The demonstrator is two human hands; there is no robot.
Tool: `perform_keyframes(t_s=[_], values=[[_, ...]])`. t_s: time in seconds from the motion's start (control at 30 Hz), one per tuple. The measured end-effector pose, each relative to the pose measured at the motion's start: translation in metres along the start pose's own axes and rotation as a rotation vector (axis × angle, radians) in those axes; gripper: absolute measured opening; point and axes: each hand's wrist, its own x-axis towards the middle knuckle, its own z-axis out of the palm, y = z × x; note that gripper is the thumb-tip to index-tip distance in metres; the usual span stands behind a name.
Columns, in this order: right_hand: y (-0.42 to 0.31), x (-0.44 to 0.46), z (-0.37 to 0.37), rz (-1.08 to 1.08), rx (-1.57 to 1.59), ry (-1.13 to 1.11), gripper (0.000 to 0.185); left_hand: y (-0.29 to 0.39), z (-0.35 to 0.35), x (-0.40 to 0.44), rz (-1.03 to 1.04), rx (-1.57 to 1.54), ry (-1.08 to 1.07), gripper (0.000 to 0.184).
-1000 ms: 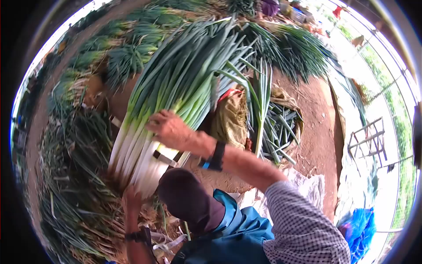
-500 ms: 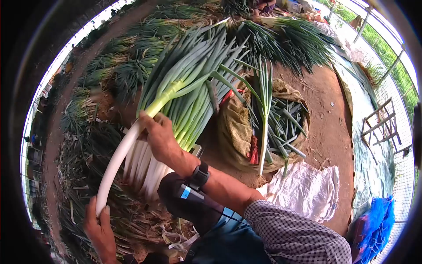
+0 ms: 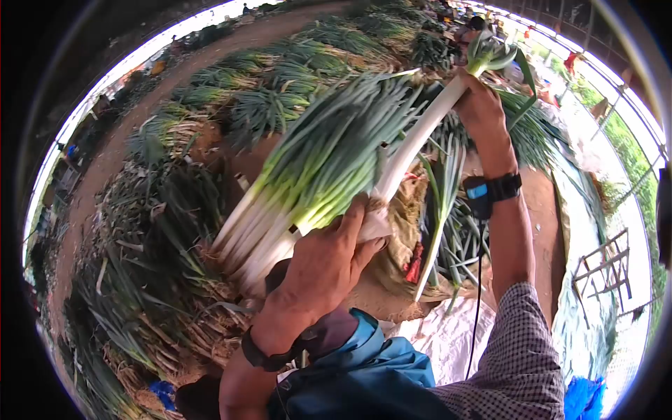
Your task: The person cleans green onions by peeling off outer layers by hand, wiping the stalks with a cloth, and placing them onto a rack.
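A long leek [image 3: 420, 136] slants up to the right between my two hands. My right hand [image 3: 483, 115] is closed around its upper end, just under the green leaves. My left hand [image 3: 325, 255] is closed at its root end, where a whitish flap that may be loose skin shows by the fingers. Beside the held leek lies a thick pile of leeks [image 3: 325, 154], white ends toward the lower left. Part of that pile is hidden behind my left hand.
An open burlap sack [image 3: 402, 241] of cut green leaves stands right of the pile, with a single leek [image 3: 442, 210] leaning on it. Heaps of leeks [image 3: 189, 105] cover the left and back. A white sheet [image 3: 448, 336] and a wooden frame [image 3: 603, 274] lie at right.
My right hand has carried the leek's leafy end up and to the right. My left hand has moved up from the lower left, and the leek now slants across the pile's right side.
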Motion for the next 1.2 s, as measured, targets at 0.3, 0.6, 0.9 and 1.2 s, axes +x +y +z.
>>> perform_keyframes(t_s=[0.3,0.6,0.9,1.2], values=[[0.077,-0.055,-0.329,0.21,-0.564,0.102,0.023,-0.117,-0.028,-0.124,-0.435,0.049,0.285,0.032],[0.266,-0.257,-0.413,0.852,-0.29,0.196,0.021,-0.25,-0.042,-0.378,-1.439,-0.318,0.668,0.035],[0.238,-0.248,-0.324,1.049,-1.308,0.253,0.02,-0.369,0.124,-0.406,-1.449,-0.077,0.322,0.021],[0.225,-0.38,-0.273,1.209,-1.433,-0.405,0.011,-0.404,0.179,-0.341,-1.62,0.085,0.178,0.063]])
